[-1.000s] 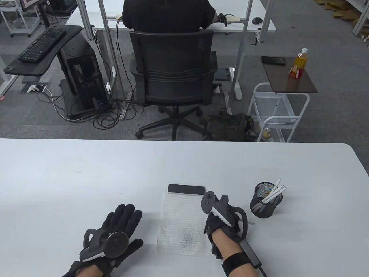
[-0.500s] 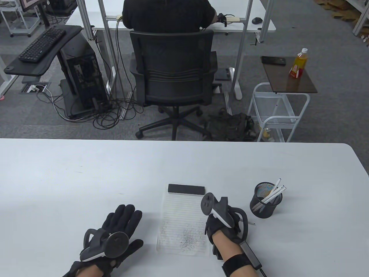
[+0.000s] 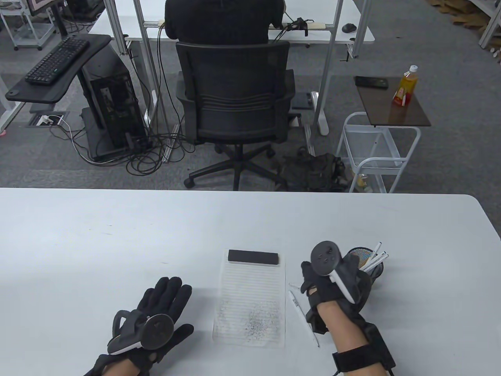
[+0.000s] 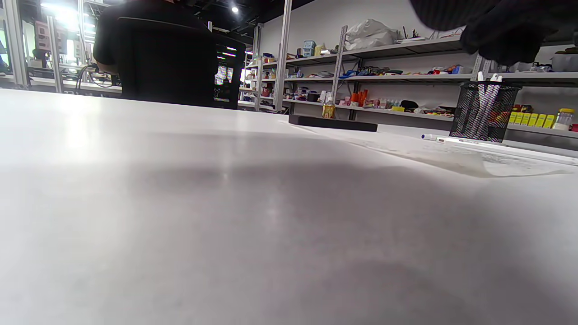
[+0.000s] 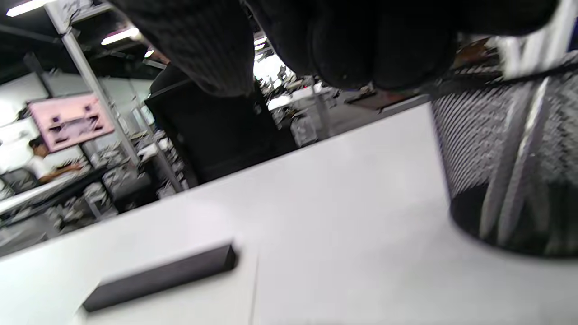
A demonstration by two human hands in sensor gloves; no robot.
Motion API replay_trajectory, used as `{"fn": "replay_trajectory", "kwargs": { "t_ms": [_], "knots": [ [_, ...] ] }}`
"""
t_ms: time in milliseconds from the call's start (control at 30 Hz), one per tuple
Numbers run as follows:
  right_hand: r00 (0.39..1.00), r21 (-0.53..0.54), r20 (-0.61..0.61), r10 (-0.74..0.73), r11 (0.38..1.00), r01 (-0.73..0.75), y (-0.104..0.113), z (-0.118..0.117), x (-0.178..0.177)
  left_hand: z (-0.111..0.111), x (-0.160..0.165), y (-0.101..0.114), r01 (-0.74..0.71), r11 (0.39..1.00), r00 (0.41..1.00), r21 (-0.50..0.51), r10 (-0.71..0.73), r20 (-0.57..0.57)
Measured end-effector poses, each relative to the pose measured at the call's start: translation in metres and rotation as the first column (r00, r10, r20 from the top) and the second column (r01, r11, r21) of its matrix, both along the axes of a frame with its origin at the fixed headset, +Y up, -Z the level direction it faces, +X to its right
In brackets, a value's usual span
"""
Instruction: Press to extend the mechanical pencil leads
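A white mechanical pencil (image 3: 303,317) lies loose on the table just right of the lined notepad (image 3: 248,301); it also shows in the left wrist view (image 4: 451,140). My right hand (image 3: 328,282) is lifted beside the black mesh pen cup (image 3: 377,270), which holds several white pencils (image 3: 375,256). In the right wrist view my right hand (image 5: 271,58) has the thumb apart from the curled fingers above the cup (image 5: 505,158), with nothing seen between them. My left hand (image 3: 160,309) rests flat on the table, fingers spread, left of the notepad.
A black bar (image 3: 253,257) lies across the notepad's top edge. Pencil scribbles mark the pad's lower part. A small white piece (image 3: 293,286) lies by the pencil's far end. The white table (image 3: 117,243) stretches back to its far edge.
My right hand let go of the pencil, which now lies on the table, and moved up and to the right to the pen cup. My left hand has not moved.
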State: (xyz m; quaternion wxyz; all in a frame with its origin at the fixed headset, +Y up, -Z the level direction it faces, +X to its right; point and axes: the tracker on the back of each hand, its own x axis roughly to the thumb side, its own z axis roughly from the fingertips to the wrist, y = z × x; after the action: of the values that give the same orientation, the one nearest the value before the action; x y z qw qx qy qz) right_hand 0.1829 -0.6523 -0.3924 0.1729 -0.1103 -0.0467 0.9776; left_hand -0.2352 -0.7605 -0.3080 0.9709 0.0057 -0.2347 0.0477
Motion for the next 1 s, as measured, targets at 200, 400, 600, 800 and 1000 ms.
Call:
{"fn": "replay_trajectory", "kwargs": {
  "t_ms": [200, 400, 600, 800, 1000],
  "knots": [
    [0.971, 0.129, 0.213, -0.112, 0.988, 0.086, 0.021, -0.019, 0.087, 0.000, -0.002, 0.000, -0.006, 1.000, 1.000, 0.006, 0.006, -0.010],
    [0.931, 0.012, 0.318, -0.177, 0.983, 0.182, 0.004, -0.040, 0.130, -0.002, -0.004, -0.003, 0.008, 1.000, 1.000, -0.002, -0.008, -0.019],
    [0.926, -0.060, 0.322, -0.196, 0.972, 0.226, -0.025, -0.051, 0.142, -0.003, -0.012, 0.000, -0.012, 1.000, 0.999, 0.005, 0.012, -0.051],
    [0.939, -0.062, 0.294, -0.179, 0.977, 0.206, -0.035, -0.053, 0.144, -0.005, -0.017, -0.001, -0.009, 1.000, 0.997, -0.001, 0.009, -0.070],
    [0.940, -0.049, 0.292, -0.174, 0.979, 0.196, -0.040, -0.054, 0.141, -0.004, -0.017, 0.000, -0.014, 1.000, 0.997, 0.008, 0.014, -0.076]
  ]
}}
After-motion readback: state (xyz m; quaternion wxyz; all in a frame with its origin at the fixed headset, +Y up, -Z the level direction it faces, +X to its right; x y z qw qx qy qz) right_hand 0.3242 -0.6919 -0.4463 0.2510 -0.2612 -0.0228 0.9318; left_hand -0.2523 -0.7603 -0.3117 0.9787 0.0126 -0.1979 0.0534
